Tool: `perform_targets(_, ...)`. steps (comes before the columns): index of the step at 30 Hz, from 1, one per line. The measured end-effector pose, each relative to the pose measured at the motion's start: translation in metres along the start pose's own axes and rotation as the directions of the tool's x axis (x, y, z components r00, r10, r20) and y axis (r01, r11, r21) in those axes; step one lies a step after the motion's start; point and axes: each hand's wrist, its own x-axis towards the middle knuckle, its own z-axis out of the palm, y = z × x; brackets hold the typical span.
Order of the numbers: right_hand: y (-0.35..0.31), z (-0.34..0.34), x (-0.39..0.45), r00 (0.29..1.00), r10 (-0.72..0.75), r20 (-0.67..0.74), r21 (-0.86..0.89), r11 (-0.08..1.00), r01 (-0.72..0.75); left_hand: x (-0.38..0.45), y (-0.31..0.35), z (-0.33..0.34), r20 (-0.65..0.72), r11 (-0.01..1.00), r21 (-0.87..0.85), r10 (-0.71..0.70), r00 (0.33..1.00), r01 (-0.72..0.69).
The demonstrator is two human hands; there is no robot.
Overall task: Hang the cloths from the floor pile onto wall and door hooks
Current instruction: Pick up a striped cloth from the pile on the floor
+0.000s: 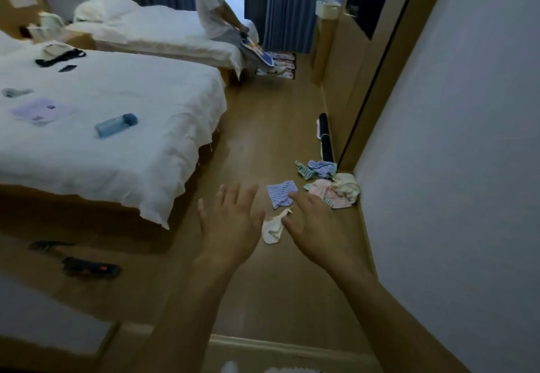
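Several cloths lie on the wooden floor by the right wall. A white cloth (272,229) is nearest me, with a blue striped cloth (281,193) beyond it. A pink cloth (324,193), a cream cloth (349,187) and striped cloths (317,168) are bunched against the wall. My left hand (229,223) and my right hand (317,226) are stretched out in front of me above the floor, fingers straight and spread, holding nothing. The white cloth shows between them. No hooks are in view.
A white bed (117,139) with a blue bottle (116,125) fills the left side. A person (216,13) sits on a second bed farther back. A dark rolled mat (325,136) lies along the right wall. Dark sandals (90,267) lie on the floor at the left.
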Motion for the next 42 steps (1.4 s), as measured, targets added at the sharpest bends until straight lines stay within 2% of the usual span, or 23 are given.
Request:
perform_targets(10,0.024,0.008,0.047,0.964,0.264,-0.029,0.049,0.964,-0.262,0.098,0.009,0.021,0.145,0.976,-0.061,0.216,0.966,-0.209)
perform_targets(13,0.04,0.015,0.055,0.95,0.308,-0.043,0.0,0.951,-0.308,0.116,0.013,0.036,0.207,0.968,-0.083,0.25,0.946,-0.238)
perform_targets(19,0.084,0.027,0.078,0.902,0.431,-0.024,0.014,0.902,-0.431,0.154,0.031,0.069,0.292,0.954,-0.063,0.299,0.908,-0.294)
perform_targets(26,0.161,0.03,0.143,0.905,0.426,-0.019,0.042,0.904,-0.425,0.221,0.076,0.107,0.3,0.952,-0.021,0.298,0.906,-0.306)
perform_targets(32,0.24,0.022,0.217,0.908,0.413,0.065,0.093,0.904,-0.418,0.292,0.126,0.141,0.295,0.967,0.008,0.242,0.924,-0.256)
perform_targets(34,0.267,0.018,0.237,0.92,0.386,0.075,0.076,0.917,-0.391,0.315,0.145,0.157,0.31,0.97,0.022,0.223,0.924,-0.242)
perform_targets(38,0.317,0.012,0.272,0.896,0.414,0.159,0.133,0.891,-0.435,0.355,0.181,0.195,0.36,0.974,0.027,0.2,0.911,-0.224)
perform_targets(42,0.357,0.01,0.302,0.886,0.421,0.193,0.094,0.891,-0.444,0.382,0.206,0.231,0.418,0.975,0.036,0.185,0.889,-0.22)
